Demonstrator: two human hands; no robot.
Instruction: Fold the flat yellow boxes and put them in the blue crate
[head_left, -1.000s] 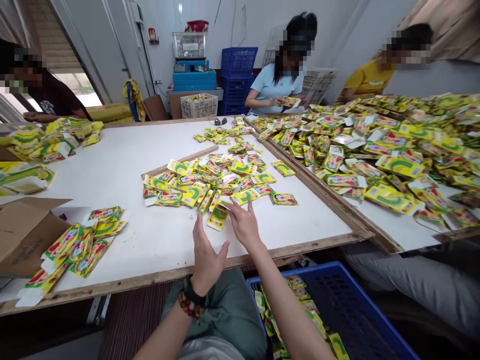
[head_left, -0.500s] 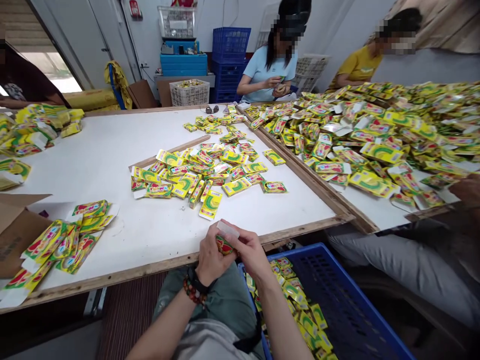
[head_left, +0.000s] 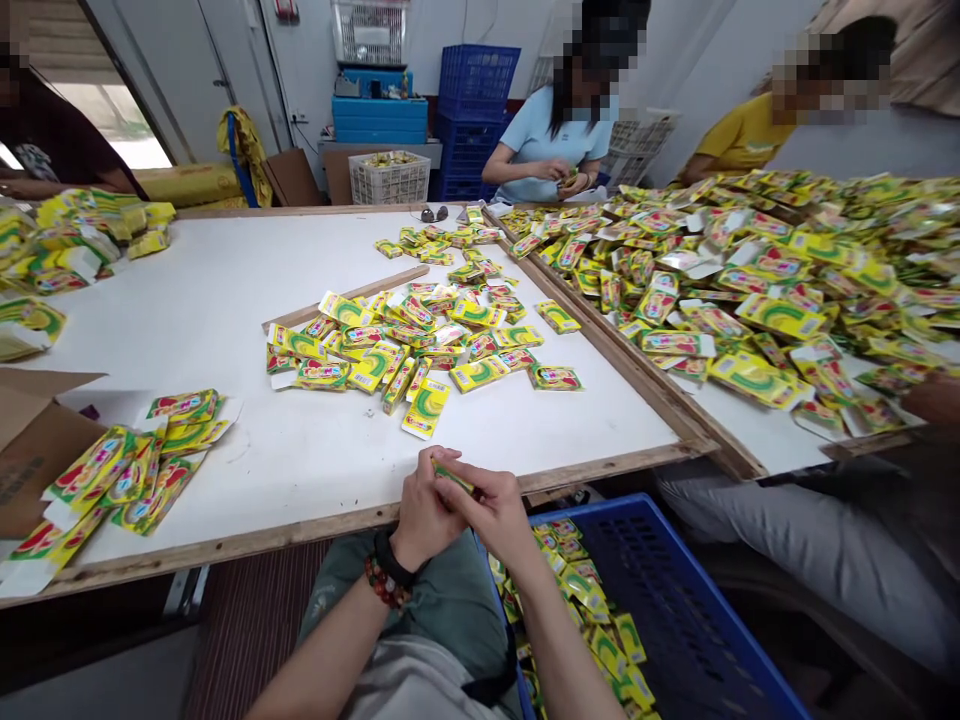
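At the near edge of the white table [head_left: 315, 445], my left hand [head_left: 426, 515] is closed around a small yellow-green box [head_left: 454, 474]. My right hand [head_left: 491, 505] grips the same box from the other side, fingers pressed along its upper end. Most of the box is hidden by my fingers. Just beyond my hands lies a single small box [head_left: 426, 408], face up. Behind it a loose heap of similar boxes [head_left: 382, 350] spreads over the table. Flat, unfolded cartons [head_left: 161, 485] are stacked loosely to the left.
A blue crate [head_left: 660, 530] with several small boxes stands by my right leg. Wooden strips [head_left: 600, 335] divide the table, with a large pile of boxes [head_left: 750, 270] to the right. An open cardboard box [head_left: 45, 460] sits left. People [head_left: 559, 135] sit around the table.
The white end flap that stood up from the box no longer shows. My right fingers have moved over that end, covering more of the box. The camera view has shifted slightly.
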